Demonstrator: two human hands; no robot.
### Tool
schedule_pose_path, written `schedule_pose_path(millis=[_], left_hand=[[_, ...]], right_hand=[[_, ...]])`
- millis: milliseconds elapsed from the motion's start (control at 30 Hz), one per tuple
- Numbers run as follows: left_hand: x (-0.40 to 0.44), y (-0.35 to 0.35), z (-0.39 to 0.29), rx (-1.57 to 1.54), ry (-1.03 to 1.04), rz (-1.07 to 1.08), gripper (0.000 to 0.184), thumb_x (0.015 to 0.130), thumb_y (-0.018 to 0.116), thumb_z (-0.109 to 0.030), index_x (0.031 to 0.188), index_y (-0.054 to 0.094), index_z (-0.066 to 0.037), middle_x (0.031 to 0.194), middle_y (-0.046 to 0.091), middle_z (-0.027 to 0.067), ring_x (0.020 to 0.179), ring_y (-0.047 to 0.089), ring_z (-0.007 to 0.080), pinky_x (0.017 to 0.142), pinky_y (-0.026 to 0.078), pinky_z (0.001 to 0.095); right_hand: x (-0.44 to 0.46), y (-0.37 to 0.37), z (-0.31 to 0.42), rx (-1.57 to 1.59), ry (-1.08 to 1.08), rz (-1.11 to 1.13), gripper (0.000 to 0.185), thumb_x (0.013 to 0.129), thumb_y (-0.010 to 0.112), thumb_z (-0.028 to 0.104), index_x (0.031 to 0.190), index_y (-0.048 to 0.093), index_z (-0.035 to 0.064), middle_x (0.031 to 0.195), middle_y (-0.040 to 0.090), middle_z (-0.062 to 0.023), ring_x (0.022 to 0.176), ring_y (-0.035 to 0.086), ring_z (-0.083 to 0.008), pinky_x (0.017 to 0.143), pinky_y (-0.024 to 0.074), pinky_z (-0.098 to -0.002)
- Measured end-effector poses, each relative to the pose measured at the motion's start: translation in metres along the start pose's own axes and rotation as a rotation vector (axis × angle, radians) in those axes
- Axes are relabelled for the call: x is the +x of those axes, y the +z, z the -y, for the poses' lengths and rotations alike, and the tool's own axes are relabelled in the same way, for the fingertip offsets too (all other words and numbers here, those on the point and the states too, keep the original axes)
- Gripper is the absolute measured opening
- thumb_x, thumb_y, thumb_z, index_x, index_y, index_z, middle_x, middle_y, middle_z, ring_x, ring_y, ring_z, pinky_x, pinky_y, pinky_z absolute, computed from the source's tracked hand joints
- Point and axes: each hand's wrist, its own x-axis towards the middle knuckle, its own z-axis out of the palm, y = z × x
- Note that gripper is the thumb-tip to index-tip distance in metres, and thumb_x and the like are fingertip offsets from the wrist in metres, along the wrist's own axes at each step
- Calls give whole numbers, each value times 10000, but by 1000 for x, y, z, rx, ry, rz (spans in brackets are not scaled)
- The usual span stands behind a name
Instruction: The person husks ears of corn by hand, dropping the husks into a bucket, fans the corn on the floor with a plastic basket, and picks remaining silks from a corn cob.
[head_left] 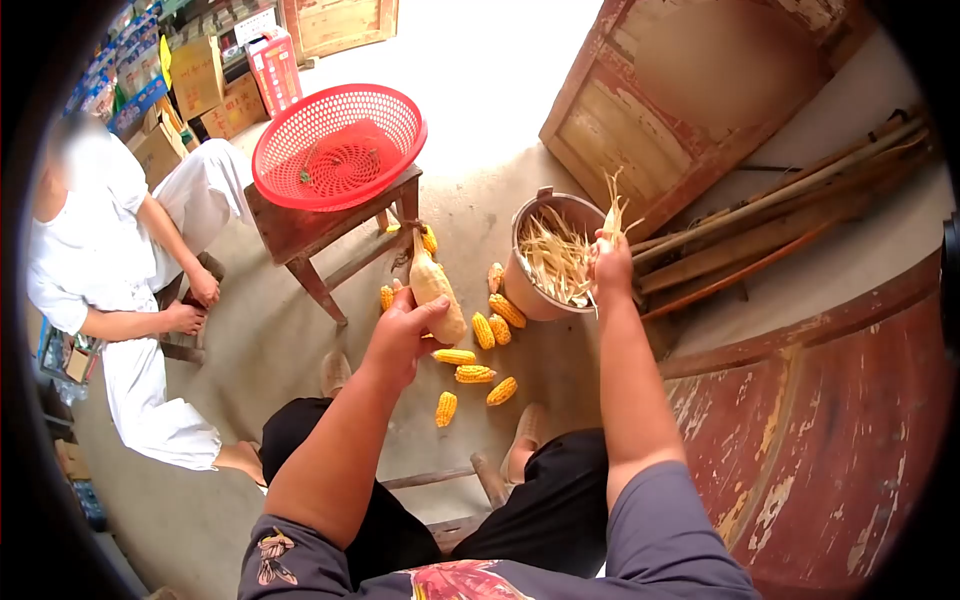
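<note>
Held upright in my left hand [402, 335] is a pale, elongated dried gourd or husk-covered ear [434, 290], its narrow dark end pointing up; the fingers are closed round it. My right hand [610, 262] is closed on a bunch of dry corn husks [617, 212], over the right rim of a bucket [520, 285]. Loose husks [555, 255] fill much of that bucket. Several yellow corn cobs [475, 374] lie on the floor between my hands and my feet, and a few more are beside the bucket.
A red plastic basket [340, 150] rests on a wooden stool [320, 235] ahead. Another person [110, 230] in white sits at the left. Poles [780, 215] and a wooden door panel [640, 130] stand at the right. Cardboard boxes [233, 107] are at the back left.
</note>
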Motion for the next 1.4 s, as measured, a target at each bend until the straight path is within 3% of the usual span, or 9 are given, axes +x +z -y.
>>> schedule_pose_path(millis=[133, 167, 267, 600, 833, 967, 1033, 1233, 1400], left_hand=[[3, 5, -12, 46, -4, 20, 518, 896, 636, -258, 1337, 422, -92, 1137, 603, 75, 1024, 606, 197, 838, 508, 360], [4, 5, -12, 51, -9, 26, 522, 896, 635, -255, 1341, 417, -90, 1138, 601, 76, 1030, 602, 196, 846, 506, 361], [12, 3, -10, 38, -22, 6, 529, 894, 638, -245, 1343, 414, -79, 1144, 595, 86, 1037, 600, 198, 857, 507, 371], [34, 23, -9, 96, -104, 75, 562, 880, 660, -260, 1342, 412, -57, 1139, 606, 97, 1046, 612, 202, 899, 504, 365], [50, 28, -16, 73, -171, 96, 562, 882, 653, -247, 1356, 409, -69, 1156, 604, 107, 1068, 607, 205, 921, 492, 366], [55, 27, -19, 1, -185, 72, 537, 895, 578, -224, 1373, 388, -70, 1198, 583, 111, 1105, 594, 217, 949, 478, 385], [55, 24, -20, -22, -166, 83, 532, 891, 550, -210, 1377, 382, -72, 1197, 584, 106, 1100, 597, 221, 953, 476, 390], [46, 20, -21, 1, -62, 115, 532, 880, 582, -198, 1364, 399, -75, 1202, 572, 94, 1084, 600, 209, 929, 493, 376], [33, 13, -16, -21, 114, 97, 517, 865, 664, -139, 1320, 423, -80, 1169, 588, 75, 1057, 609, 186, 869, 521, 346]], right_hand=[[124, -40, -80, -729, -343, -26, 221, 872, 616, 190, 1043, 520, 88, 769, 597, -35, 600, 573, -139, 506, 469, -297], [85, -15, -29, -791, 217, 89, 425, 828, 682, 251, 1178, 526, 66, 938, 657, -104, 867, 659, -229, 752, 536, -354], [111, -48, -85, -1195, 36, 94, 712, 798, 701, 285, 1423, 421, 90, 1237, 593, -226, 1178, 567, -321, 1028, 431, -396], [76, -35, -130, -1421, -89, 105, 605, 921, 531, 298, 1485, 348, 172, 1533, 293, -178, 1407, 284, -367, 1161, 246, -422], [108, -19, -188, -1407, 199, 675, 538, 946, 469, 334, 1448, 417, 146, 1548, 303, -138, 1428, 270, -349, 1176, 235, -428], [117, -26, -190, -1215, 182, 569, 544, 896, 588, 257, 1403, 467, 100, 1427, 473, -166, 1314, 451, -340, 1103, 359, -390], [80, 11, -76, -1274, 287, 592, 575, 885, 630, 225, 1410, 458, 68, 1384, 522, -175, 1291, 487, -290, 1069, 379, -344], [43, 49, 32, -1375, -498, 500, 325, 902, 601, 308, 1159, 674, 123, 1135, 672, -132, 1067, 628, -338, 933, 493, -419], [-81, 103, 90, -630, -165, 893, 251, 916, 614, 204, 1086, 679, 30, 929, 698, -124, 835, 676, -195, 763, 528, -295]])
